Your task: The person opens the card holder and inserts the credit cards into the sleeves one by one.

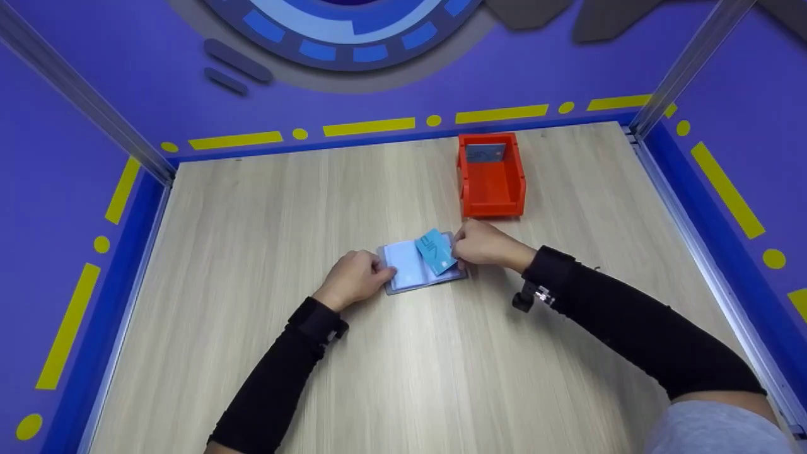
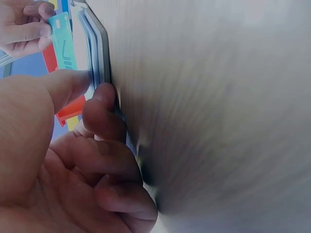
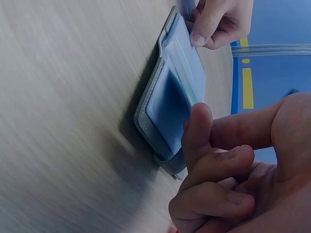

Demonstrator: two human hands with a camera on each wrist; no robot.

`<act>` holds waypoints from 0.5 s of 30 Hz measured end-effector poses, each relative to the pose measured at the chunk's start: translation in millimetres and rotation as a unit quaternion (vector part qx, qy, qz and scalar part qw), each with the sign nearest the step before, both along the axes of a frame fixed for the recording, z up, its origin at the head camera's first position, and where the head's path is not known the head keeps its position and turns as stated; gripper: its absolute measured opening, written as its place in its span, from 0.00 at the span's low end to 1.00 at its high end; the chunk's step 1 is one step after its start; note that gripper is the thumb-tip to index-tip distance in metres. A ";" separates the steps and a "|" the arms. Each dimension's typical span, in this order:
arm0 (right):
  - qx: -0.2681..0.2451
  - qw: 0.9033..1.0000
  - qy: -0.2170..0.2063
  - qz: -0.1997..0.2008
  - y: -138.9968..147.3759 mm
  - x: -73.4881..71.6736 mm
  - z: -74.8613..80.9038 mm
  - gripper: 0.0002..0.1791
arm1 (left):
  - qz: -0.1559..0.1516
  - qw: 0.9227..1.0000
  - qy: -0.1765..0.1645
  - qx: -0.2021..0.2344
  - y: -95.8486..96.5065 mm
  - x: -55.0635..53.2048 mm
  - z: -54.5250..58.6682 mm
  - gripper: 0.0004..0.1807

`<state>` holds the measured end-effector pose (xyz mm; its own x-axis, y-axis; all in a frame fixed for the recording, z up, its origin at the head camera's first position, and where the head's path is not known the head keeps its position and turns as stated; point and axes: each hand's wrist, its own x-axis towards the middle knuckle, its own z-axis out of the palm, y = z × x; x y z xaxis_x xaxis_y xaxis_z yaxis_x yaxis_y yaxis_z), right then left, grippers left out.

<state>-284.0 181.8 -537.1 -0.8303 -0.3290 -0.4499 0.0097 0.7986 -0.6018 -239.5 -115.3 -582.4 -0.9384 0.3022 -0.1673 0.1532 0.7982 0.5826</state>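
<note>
A grey card holder lies spread open on the table, its pale sleeves facing up and stitching along its edge. My left hand grips its left edge, thumb on top and fingers beneath, as the left wrist view shows. Between thumb and forefinger my right hand pinches a teal card by one end. The card is tilted over the holder's right half. From the right wrist the card appears nearly edge-on, so I cannot tell whether it touches the sleeve. A strap sticks out at the holder's end.
Behind my right hand stands a red open-front bin with a grey-blue card leaning at its back. The wooden table is bounded by blue-purple panels at the back and both sides. Metal posts rise at the back corners.
</note>
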 end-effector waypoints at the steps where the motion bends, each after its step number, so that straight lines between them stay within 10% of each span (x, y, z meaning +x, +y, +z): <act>1: 0.000 1.000 0.000 0.000 -0.2 0.0 -0.1 0.12 | 0.000 1.000 0.000 -0.002 -0.1 -0.4 -0.6 0.27; 15: 0.000 1.000 -0.007 -0.008 -3.6 1.3 -2.6 0.14 | 0.004 1.000 -0.001 -0.001 1.1 1.2 1.7 0.26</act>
<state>-282.8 178.2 -539.6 -0.8288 -0.3159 -0.4618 0.0311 0.7981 -0.6017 -238.3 -114.3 -580.7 -0.9405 0.2945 -0.1696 0.1458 0.8004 0.5814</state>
